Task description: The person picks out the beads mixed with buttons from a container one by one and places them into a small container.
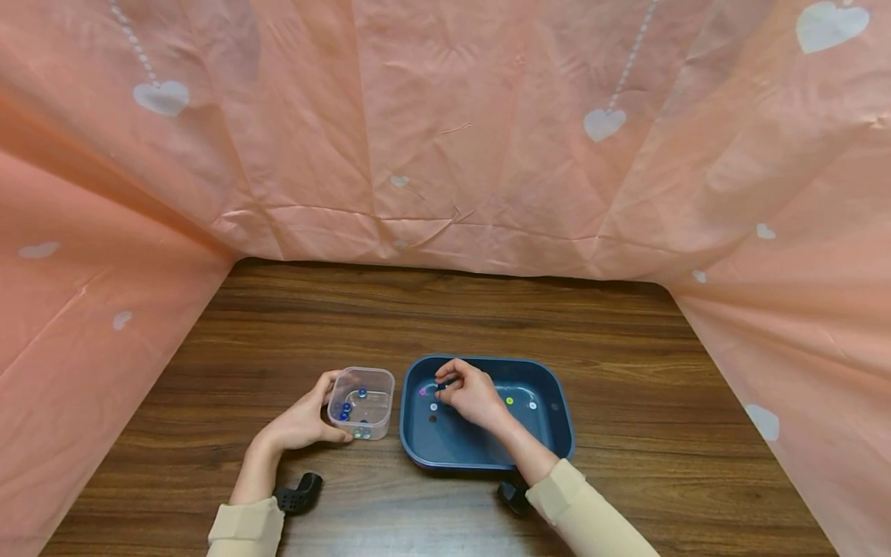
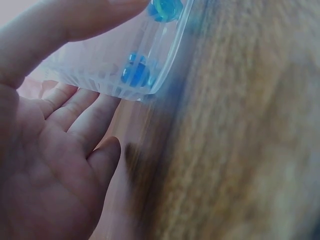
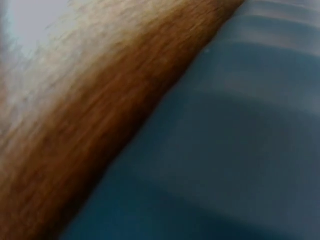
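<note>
My left hand (image 1: 299, 422) grips a clear plastic box (image 1: 376, 379) from its left side, thumb at the near wall and fingers at the far one. Inside the box lie several shiny blue beads (image 1: 346, 407); blue beads (image 2: 135, 74) also show through its wall in the left wrist view. Over the dark blue tray (image 1: 459, 456), my right hand (image 1: 475, 393) pinches a small dark blue bead (image 1: 441, 386) between thumb and fingertips. Around it on the tray floor are a purple piece (image 1: 422, 392), a white piece (image 1: 434, 407) and a brown piece (image 1: 433, 419).
Further right in the tray are a yellow-green piece (image 1: 510, 401), a white piece (image 1: 533, 405) and a dark one (image 1: 554, 406). Black wrist devices (image 1: 299, 493) sit by both forearms. Pink curtains (image 1: 445, 155) enclose the wooden table (image 1: 313, 309). The right wrist view is blurred.
</note>
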### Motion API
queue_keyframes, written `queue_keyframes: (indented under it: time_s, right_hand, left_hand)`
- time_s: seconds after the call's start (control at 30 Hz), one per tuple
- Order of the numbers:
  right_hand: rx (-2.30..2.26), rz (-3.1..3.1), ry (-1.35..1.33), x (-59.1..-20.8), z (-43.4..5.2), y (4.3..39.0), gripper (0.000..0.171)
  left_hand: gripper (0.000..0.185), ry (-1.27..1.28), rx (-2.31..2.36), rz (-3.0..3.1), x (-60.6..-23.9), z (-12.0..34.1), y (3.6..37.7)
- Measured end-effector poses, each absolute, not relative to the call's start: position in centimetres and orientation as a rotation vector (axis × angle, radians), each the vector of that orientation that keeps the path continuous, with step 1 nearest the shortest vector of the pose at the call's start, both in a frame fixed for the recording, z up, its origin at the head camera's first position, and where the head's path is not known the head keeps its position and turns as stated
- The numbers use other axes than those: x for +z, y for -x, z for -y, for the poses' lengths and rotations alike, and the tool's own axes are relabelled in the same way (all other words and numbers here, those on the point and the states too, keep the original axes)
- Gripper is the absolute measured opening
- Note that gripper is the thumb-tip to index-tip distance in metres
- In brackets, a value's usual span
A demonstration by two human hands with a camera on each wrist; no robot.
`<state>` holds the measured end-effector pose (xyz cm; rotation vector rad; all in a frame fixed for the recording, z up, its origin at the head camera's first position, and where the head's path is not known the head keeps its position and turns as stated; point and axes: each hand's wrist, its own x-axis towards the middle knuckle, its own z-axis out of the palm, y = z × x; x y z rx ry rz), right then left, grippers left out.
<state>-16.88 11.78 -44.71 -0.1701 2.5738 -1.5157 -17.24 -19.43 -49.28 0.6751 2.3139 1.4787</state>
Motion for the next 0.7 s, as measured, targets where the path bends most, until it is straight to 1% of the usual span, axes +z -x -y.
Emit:
queue_keyframes:
  time_s: [0.7]
  right_hand:
    - [-1.380, -2.625, 0.246, -45.54, -11.55, 16.96, 0.022]
  left_hand:
    - [0.087, -0.672, 1.460, -2.320, -49.15, 19.39, 17.23]
